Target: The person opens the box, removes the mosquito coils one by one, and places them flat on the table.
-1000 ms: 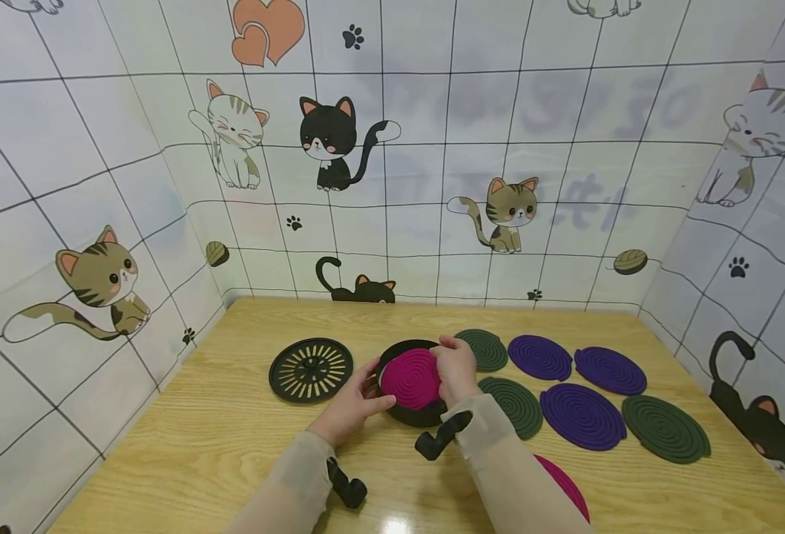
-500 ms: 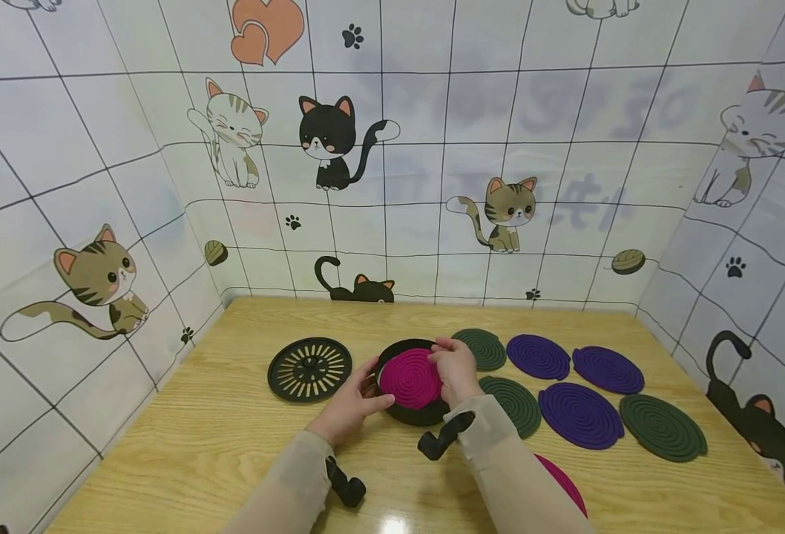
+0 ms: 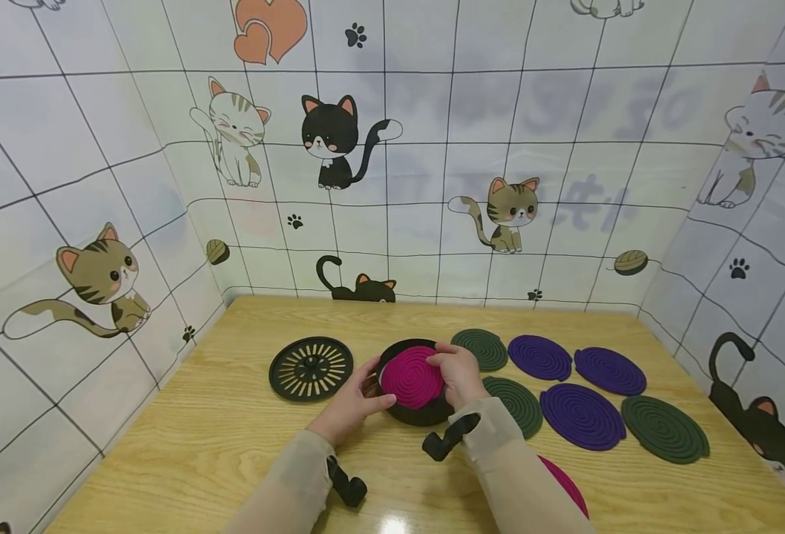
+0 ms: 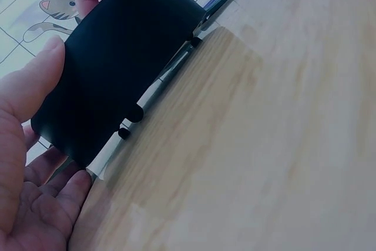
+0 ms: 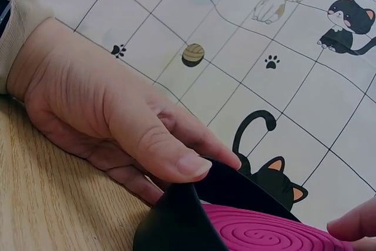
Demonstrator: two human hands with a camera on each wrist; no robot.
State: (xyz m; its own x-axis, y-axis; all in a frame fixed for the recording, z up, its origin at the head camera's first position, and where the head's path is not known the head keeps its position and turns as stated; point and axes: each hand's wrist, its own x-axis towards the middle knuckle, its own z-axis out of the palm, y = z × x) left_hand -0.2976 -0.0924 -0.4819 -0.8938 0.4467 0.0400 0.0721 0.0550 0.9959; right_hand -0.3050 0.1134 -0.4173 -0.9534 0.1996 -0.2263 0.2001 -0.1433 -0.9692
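Note:
A round black coaster holder [image 3: 414, 417] stands at mid-table, with a pink spiral coaster [image 3: 411, 377] lying inside it. My left hand [image 3: 352, 404] grips the holder's left side; in the left wrist view the thumb [image 4: 44, 77] lies along its wall and the fingers curl underneath. At the right rim, my right hand [image 3: 459, 371] pinches the wall beside a notch, thumb on top and fingers behind, as the right wrist view shows. Small round feet [image 4: 135, 113] show under the holder. Whether they touch the table cannot be told.
A black disc with radial slots and a centre knob [image 3: 311, 369] lies left of the holder. Green coasters [image 3: 665, 429] and purple coasters [image 3: 582, 417] lie spread on the right. Another pink coaster [image 3: 564, 483] is partly hidden by the right sleeve. Cat-patterned walls enclose the table.
My right hand has shifted slightly down and to the right along the holder's rim. The left hand stays where it was, and the pink coaster has barely moved.

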